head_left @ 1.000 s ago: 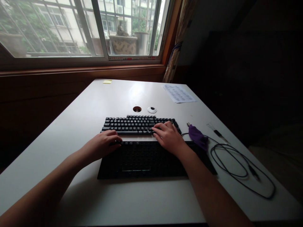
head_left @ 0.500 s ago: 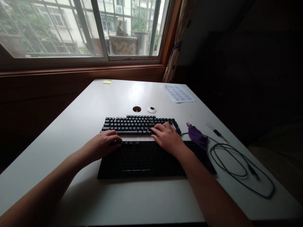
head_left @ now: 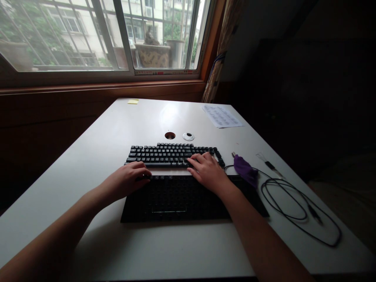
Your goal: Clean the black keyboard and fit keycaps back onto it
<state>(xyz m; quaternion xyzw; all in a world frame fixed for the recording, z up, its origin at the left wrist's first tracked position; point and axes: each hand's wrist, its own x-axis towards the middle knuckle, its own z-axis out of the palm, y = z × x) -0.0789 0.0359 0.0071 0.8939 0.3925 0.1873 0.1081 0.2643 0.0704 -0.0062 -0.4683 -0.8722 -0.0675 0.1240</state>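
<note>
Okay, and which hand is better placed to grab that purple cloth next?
Probably the right hand: the purple cloth lies close by on its right, while the left hand is farther off, by the left end of the black keyboard.

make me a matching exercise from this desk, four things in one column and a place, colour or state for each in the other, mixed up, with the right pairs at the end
Things
1. black keycaps
2. sticky note
3. cable
4. bunched cloth

Place, colour or state
A. purple
B. loosely looped, towards the right edge of the white table
C. in rows just beyond the keyboard base
D. near the table's far left corner

Right pairs: 1-C, 2-D, 3-B, 4-A
</note>
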